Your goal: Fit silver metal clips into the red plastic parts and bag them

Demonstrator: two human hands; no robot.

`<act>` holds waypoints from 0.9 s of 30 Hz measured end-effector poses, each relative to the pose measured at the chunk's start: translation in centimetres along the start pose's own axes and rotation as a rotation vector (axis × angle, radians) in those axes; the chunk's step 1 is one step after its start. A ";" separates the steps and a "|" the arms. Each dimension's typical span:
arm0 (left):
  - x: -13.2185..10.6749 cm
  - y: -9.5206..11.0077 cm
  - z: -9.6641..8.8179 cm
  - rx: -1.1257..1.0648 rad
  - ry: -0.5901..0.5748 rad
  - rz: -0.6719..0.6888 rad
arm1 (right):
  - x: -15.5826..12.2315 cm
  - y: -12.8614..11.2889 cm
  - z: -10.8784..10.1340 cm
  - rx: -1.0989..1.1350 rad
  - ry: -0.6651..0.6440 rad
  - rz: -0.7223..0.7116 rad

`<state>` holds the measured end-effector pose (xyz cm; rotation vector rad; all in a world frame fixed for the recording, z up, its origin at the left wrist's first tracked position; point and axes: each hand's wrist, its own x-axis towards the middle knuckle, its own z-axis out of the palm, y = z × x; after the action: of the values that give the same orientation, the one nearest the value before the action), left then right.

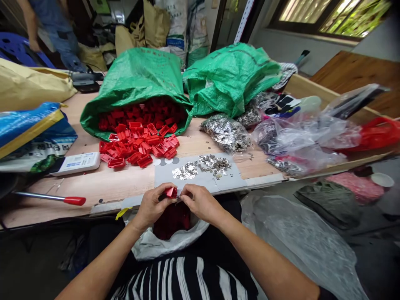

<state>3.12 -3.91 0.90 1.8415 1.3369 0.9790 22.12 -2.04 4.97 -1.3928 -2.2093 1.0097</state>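
Note:
Between thumb and fingers, my left hand (154,205) grips a small red plastic housing (171,192) over the table's front edge. My right hand (200,202) pinches a small metal piece (178,196) against the housing's right side; its exact shape is too small to tell. Below both hands, a white sack (156,246) with dark red contents sits open at my lap. Just beyond the hands, a grey sheet (165,177) carries a pile of shiny metal pieces (185,171) and a duller pile (215,164). Many more red housings (140,146) spill from a green woven bag (143,79).
A second green bag (231,77) and a clear bag of metal parts (226,133) lie behind right. At left are a white box (78,162) and a red-handled lever (74,201). Plastic bags (306,133) crowd the right end. A person (56,33) stands at far left.

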 end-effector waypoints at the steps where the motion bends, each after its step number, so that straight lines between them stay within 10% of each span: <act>1: 0.0 -0.1 -0.1 -0.008 -0.017 0.004 | 0.0 0.1 0.0 0.024 -0.006 -0.006; 27: -0.1 -0.4 -0.3 0.023 -0.024 0.152 | 0.2 -0.9 -0.3 -0.072 -0.049 0.031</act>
<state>2.64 -3.92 0.67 1.9894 1.2134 1.0189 21.60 -1.95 5.85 -1.4524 -2.2868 0.9937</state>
